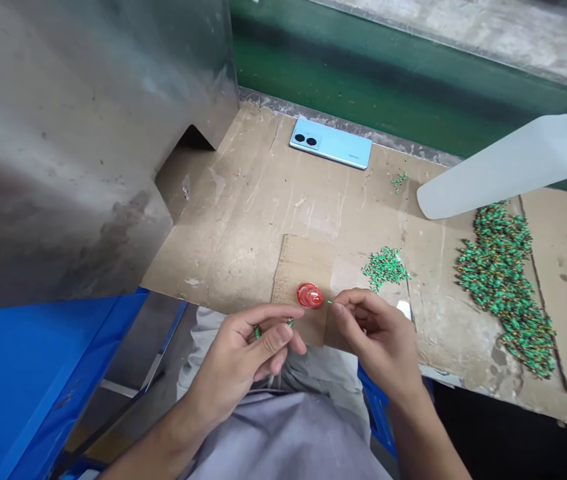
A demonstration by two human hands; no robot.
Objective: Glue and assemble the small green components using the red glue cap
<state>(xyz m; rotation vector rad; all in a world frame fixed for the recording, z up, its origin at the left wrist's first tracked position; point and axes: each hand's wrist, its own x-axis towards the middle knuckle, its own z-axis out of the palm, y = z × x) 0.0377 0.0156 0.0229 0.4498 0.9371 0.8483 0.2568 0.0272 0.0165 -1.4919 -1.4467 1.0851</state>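
A tiny green part (289, 323) sits at the fingertips of the left hand (236, 360), which is closed around it with the thumb over curled fingers. A green speck (257, 331) shows on the other side of the thumb; I cannot tell whether the two are one piece. The right hand (376, 337) is also closed, pinching a thin green-tipped lead (329, 302) that points toward the left hand. The hands are near each other, not touching, above the person's lap.

These pieces look small and fine, so a loosened pinch could drop one into the lap or down beside the bench, where it would be hard to find. The thin lead also looks easy to bend if squeezed hard.

Just ahead of the hands, a glossy red dish (309, 295) rests on a cardboard sheet (233, 233). A small pile of green parts (385, 267) lies just beyond the right hand, and a careless reach could scatter it. Farther right is a long heap of green parts (501, 287) with yellowish leads, below a white plastic bottle (508, 167). A pale blue phone (331, 143) lies well ahead, and a blue crate (28, 373) stands left of the left hand.
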